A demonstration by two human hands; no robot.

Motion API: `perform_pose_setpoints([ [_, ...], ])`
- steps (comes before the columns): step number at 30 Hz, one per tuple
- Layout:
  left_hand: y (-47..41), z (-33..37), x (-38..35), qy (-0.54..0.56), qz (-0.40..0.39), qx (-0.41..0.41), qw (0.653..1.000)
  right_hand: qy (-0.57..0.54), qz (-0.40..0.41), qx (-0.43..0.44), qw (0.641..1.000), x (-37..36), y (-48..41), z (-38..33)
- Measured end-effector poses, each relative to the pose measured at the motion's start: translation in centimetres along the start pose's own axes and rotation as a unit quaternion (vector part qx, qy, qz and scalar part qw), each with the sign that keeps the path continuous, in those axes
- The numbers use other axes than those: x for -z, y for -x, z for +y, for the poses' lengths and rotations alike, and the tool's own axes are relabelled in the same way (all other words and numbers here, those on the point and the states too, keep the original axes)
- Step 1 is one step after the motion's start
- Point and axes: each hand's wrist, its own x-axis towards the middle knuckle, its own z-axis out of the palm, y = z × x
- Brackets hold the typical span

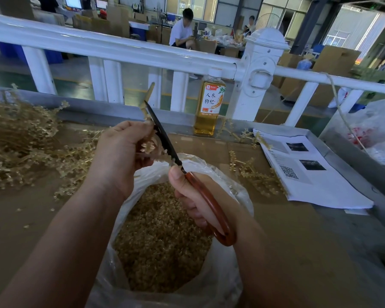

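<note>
One wide-angle camera worn on my head, facing forward and down, close over my left hand (120,152) and right hand (193,196), plastic bag (228,182) directly below the lens, white railing (98,44) bowed across the top, workshop floor (135,82) far beyond it

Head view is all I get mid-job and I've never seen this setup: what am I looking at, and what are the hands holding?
There is no machine here: one camera worn on a person's head looks forward and down at their two bare hands. The left hand grips a golden sprig; the right hand holds red-handled scissors, blades against that sprig. Below them an open clear bag holds small golden pieces. On the brown table are a pile of sprigs at left, printed sheets at right and a bottle of amber drink by the white railing.
</note>
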Motion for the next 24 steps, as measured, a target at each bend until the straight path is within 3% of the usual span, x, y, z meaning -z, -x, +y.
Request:
perform_pose_setpoints([
  [2,-0.15,0.1,0.26,-0.025,0.004,-0.009,1.0,0.073,0.063,0.018,0.995,-0.32,-0.58,-0.15],
  [5,-0.25,0.38,0.38,-0.012,-0.006,-0.001,1.0,0.138,0.068,0.023,0.988,-0.4,-0.7,-0.3],
  [10,-0.38,0.35,0.24,0.016,-0.037,0.025,0.999,0.08,0.047,0.009,0.996,-0.15,-0.4,0.27],
  [24,-0.25,0.04,0.13,0.036,-0.087,0.052,0.994,0.057,0.066,0.002,0.996,-0.14,-0.58,0.5],
])
